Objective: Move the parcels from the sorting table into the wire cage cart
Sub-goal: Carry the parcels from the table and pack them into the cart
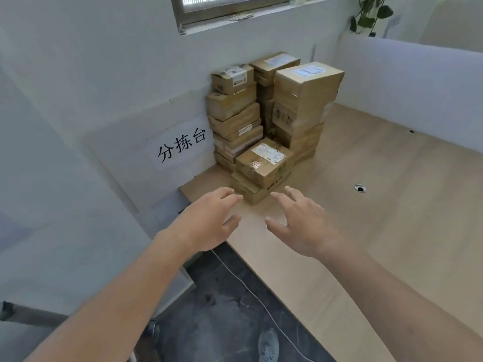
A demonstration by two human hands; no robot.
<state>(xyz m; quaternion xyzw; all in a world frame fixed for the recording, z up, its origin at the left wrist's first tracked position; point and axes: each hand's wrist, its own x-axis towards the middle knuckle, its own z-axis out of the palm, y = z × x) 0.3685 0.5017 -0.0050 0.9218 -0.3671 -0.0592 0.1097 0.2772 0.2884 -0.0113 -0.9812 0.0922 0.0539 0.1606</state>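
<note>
Counts on and around the table

There were two hands, one table, one paper sign, one shoe, and well over a dozen cardboard boxes; exact total unclear.

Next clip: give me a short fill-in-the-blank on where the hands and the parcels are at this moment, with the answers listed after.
1. Both the left hand and the right hand are open and hold ____.
2. The parcels are stacked on the wooden table in the corner below the ____.
3. The nearest box lies on top of ____ flatter box.
4. The paper sign is stuck to the ____, left of the stacks.

Missing words: nothing; window; one; wall
</note>
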